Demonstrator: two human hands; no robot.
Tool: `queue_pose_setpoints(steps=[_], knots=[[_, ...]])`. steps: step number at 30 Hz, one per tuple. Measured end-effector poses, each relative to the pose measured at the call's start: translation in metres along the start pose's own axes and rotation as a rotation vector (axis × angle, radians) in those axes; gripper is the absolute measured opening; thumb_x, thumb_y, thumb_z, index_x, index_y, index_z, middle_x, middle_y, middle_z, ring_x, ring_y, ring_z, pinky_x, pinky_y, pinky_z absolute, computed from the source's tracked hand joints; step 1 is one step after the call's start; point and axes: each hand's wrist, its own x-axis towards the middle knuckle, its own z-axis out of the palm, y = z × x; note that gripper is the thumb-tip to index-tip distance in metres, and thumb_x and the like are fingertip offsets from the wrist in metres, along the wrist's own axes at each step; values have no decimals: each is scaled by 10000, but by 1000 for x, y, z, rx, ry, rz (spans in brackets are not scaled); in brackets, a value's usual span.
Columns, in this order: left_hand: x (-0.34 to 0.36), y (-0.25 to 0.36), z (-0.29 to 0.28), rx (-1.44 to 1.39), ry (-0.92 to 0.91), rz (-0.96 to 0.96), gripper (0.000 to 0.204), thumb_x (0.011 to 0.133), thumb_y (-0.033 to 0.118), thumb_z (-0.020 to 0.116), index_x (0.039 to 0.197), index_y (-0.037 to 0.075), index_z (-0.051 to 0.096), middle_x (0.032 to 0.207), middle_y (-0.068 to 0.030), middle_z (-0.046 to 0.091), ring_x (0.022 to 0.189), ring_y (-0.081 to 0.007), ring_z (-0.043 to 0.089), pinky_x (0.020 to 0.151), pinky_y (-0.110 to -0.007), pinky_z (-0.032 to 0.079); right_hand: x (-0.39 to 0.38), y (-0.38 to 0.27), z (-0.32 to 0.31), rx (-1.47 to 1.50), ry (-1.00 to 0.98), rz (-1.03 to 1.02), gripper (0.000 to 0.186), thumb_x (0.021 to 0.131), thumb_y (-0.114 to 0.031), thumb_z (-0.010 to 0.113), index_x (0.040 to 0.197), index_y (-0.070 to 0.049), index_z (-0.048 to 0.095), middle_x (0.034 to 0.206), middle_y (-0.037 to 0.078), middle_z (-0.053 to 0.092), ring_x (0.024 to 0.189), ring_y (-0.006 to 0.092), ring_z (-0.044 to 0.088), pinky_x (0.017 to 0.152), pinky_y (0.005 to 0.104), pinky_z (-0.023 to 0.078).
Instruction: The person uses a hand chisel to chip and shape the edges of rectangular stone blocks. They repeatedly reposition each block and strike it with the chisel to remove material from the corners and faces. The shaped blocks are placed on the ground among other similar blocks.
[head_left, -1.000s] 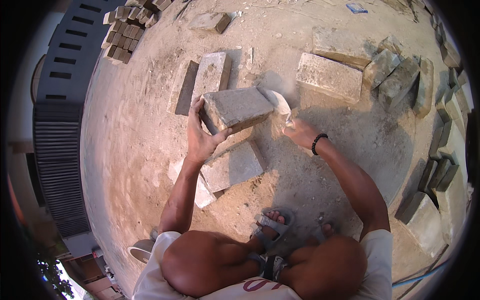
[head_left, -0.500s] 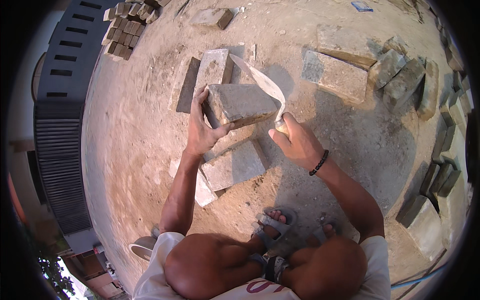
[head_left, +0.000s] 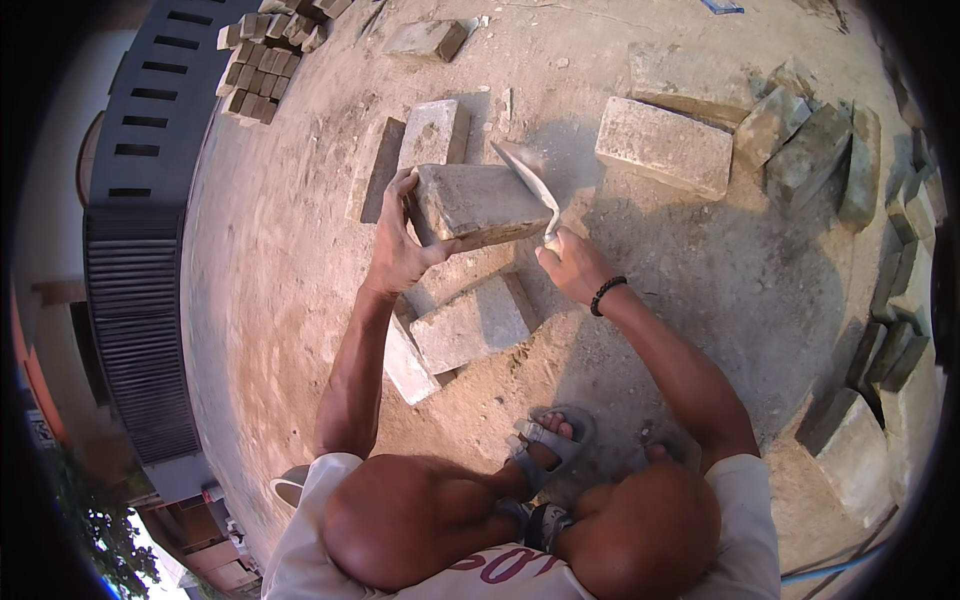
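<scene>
My left hand (head_left: 402, 245) grips the left end of a grey block (head_left: 485, 200), thumb on its near side and fingers at its far left edge. In my right hand (head_left: 578, 265) is a trowel (head_left: 535, 182), its handle mostly hidden by my fingers. The trowel's blade stands at the block's right end, edge-on, and seems to touch it. Just beyond the held block, a pale block (head_left: 434, 133) and a darker block (head_left: 376, 170) lie side by side. Closer to me, another block (head_left: 474, 324) rests partly over a pale block (head_left: 408, 360).
To the right lie a large block (head_left: 664, 148) and several leaning blocks (head_left: 808, 150). More blocks (head_left: 850, 450) line the right edge. A single block (head_left: 428, 40) and a brick stack (head_left: 262, 75) stand farther off. My sandalled foot (head_left: 550, 445) is close below.
The trowel's blade has swung from beyond the block's right end to against it. My right hand has moved slightly left, while my left hand keeps its grip.
</scene>
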Motion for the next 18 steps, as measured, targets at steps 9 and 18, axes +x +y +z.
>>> queue_pose_setpoints(steps=[9,18], knots=[[-23,-4,-11,-52,19,-85,1169,553,236,970,1471,8,283,1539,-185,289,1452,-334,299,1210,-481,272,-22,-46,11,-46,-69,-214,406,949,-315,570,1094,64,560,887,289,676,876,454,672,793,498,522],[-29,-2,-14,0,20,-117,1179,539,251,960,1473,3,284,1554,-188,261,1464,-354,274,1207,-519,260,-10,-60,-19,-140,-64,-226,371,939,-293,578,1007,71,580,890,265,682,851,431,679,782,513,526]])
